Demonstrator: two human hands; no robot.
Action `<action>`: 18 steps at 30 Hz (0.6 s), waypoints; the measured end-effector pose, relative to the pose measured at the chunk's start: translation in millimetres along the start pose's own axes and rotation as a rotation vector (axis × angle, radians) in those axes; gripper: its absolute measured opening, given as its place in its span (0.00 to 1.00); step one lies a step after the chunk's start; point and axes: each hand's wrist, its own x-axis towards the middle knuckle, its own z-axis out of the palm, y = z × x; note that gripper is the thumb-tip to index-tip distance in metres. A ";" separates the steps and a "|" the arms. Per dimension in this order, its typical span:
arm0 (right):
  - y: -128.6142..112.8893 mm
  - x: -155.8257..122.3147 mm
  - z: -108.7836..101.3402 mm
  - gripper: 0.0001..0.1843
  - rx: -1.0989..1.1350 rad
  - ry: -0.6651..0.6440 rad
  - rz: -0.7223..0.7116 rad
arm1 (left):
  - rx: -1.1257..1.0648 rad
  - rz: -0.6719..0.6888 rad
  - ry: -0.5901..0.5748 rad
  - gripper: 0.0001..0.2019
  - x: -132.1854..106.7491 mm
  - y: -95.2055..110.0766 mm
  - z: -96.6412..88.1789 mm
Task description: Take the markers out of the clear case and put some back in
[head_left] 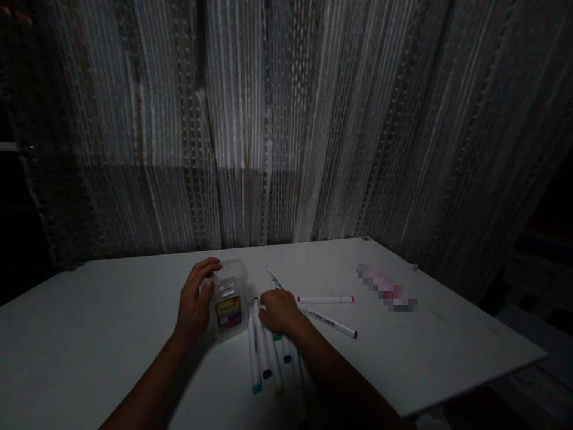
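My left hand (197, 298) is closed around the left side of a clear plastic marker case (235, 275), thumb on the near face and fingers by the top rim. The case stands upright and bears a yellow and red label (228, 314). To its right, my right hand (278, 309) has its fingers curled down over the upper ends of a bunch of white markers (264, 352) and pinches at least one; its fingertips are partly hidden. The bunch shows a light blue end (256, 388), a dark one, a yellow one, a green one and a blue one.
A pink-ended marker (326, 299) and a purple-ended marker (331, 322) lie right of my right hand. Another marker (273, 276) lies just beyond it. A blurred-out pinkish object (387, 288) rests on the white table (111, 322) at right. Striped curtains (268, 119) hang behind.
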 end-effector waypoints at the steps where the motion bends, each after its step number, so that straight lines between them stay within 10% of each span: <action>1: 0.2 0.2 0.5 0.16 -0.001 0.009 -0.003 | -0.001 0.003 -0.001 0.19 0.2 0.5 0.0; 18: -0.9 -1.4 -1.0 0.17 -0.010 -0.010 0.002 | -0.023 0.007 0.016 0.18 -4.4 -1.8 2.4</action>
